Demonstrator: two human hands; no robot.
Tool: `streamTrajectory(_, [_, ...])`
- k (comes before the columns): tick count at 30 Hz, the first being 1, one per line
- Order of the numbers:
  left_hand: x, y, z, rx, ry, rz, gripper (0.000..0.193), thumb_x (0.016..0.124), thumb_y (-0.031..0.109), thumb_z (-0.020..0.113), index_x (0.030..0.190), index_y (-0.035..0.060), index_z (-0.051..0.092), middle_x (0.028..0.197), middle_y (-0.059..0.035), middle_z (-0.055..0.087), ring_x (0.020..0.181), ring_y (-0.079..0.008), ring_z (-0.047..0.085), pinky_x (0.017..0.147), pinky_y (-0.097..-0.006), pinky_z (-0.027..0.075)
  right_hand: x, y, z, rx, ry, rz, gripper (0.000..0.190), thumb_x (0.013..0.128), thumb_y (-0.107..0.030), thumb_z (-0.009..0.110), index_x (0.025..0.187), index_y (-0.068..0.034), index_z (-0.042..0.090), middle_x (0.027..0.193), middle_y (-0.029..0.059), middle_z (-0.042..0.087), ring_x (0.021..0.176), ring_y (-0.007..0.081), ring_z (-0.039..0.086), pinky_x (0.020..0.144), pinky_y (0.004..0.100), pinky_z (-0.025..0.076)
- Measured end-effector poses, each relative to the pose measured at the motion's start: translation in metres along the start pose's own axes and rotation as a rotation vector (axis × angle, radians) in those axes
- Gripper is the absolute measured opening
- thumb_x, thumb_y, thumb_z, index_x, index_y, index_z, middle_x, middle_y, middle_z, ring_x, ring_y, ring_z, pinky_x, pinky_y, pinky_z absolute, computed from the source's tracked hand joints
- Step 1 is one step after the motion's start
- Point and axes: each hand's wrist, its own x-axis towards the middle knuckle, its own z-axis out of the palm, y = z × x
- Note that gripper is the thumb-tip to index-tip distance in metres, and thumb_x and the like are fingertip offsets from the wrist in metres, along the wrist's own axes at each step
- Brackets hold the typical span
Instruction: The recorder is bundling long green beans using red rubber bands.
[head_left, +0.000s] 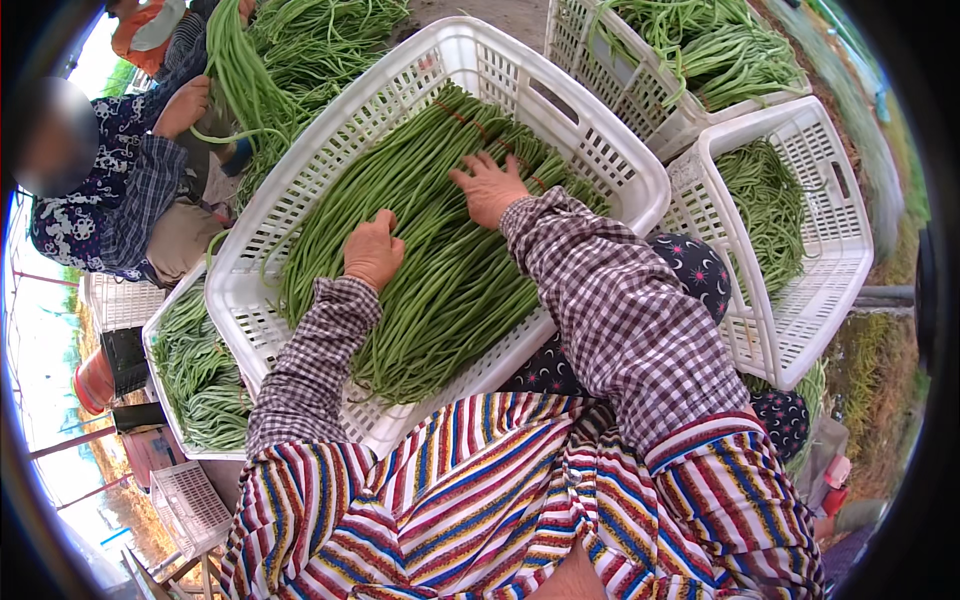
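Note:
Long green beans (442, 292) lie side by side in a large white slatted plastic crate (255, 247) in front of me. Red bands (450, 112) tie them into bundles near their far ends. My left hand (375, 251) rests on the middle of the beans with its fingers curled down; whether it grips any is hidden. Closer to the banded ends, my right hand (491, 187) lies on top of the bundles, fingers spread and holding nothing. Checked sleeves cover both my forearms.
At the left, another person's hand (184, 105) is beside a hanging bunch of long beans (240, 67). More beans are heaped behind it. Bean-filled white crates stand at the upper right (622, 90), right (825, 300) and lower left (161, 397).

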Motion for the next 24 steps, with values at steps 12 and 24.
streamTrajectory(12, [-0.016, 0.008, -0.04, 0.27, -0.427, 0.004, 0.048, 0.092, 0.044, 0.042, 0.083, 0.0051, 0.067, 0.077, -0.0157, 0.065, 0.079, -0.0317, 0.063, 0.069, -0.0429, 0.049, 0.007, 0.016, 0.019, 0.117, -0.065, -0.116, 0.044, 0.094, -0.02, 0.042, 0.138, -0.016, 0.036, 0.146, 0.0104, 0.028, 0.136, 0.0291, 0.023, 0.111, 0.057, 0.008])
streamTrajectory(24, [-0.03, -0.018, -0.054, 0.131, -0.353, -0.166, 0.029, 0.084, 0.034, 0.057, 0.088, 0.0078, 0.069, 0.088, -0.0122, 0.066, 0.082, -0.0311, 0.063, 0.071, -0.0448, 0.048, 0.005, 0.016, 0.016, 0.094, -0.088, -0.075, 0.042, 0.095, -0.019, 0.042, 0.136, -0.014, 0.038, 0.145, 0.0109, 0.028, 0.135, 0.0287, 0.024, 0.111, 0.0572, 0.008])
